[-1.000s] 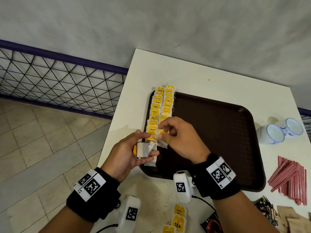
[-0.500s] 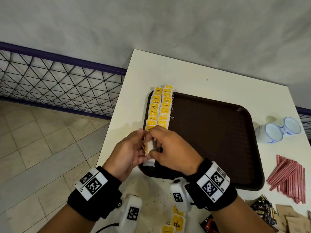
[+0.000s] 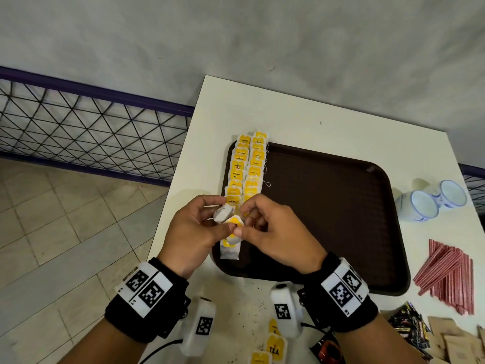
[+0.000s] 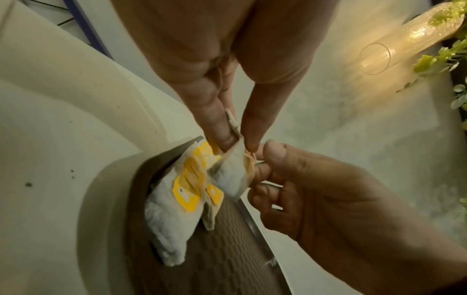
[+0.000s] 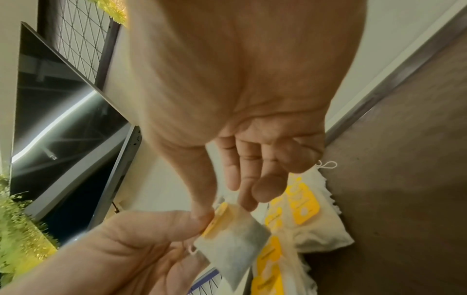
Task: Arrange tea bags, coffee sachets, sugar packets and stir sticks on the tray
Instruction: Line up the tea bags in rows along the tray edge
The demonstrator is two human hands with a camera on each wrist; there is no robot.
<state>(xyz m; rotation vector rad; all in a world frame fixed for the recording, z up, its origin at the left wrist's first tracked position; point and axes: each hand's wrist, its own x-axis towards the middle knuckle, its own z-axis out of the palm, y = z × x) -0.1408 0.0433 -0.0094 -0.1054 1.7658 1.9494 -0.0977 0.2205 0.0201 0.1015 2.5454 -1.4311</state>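
Both hands pinch 1 white paper tea bag with a yellow tag (image 3: pixel 227 217): the left hand (image 3: pixel 193 233) nips the pouch between thumb and fingers, and the right hand (image 3: pixel 273 232) nips the tag. It hangs just above the 7 o'clock corner of the dark brown plastic tray (image 3: pixel 341 206). To do this well, the person should flatten tag and string against the pouch, then lay it overlapping the near end of the 2 rows of yellow-tagged tea bags (image 3: pixel 248 166).
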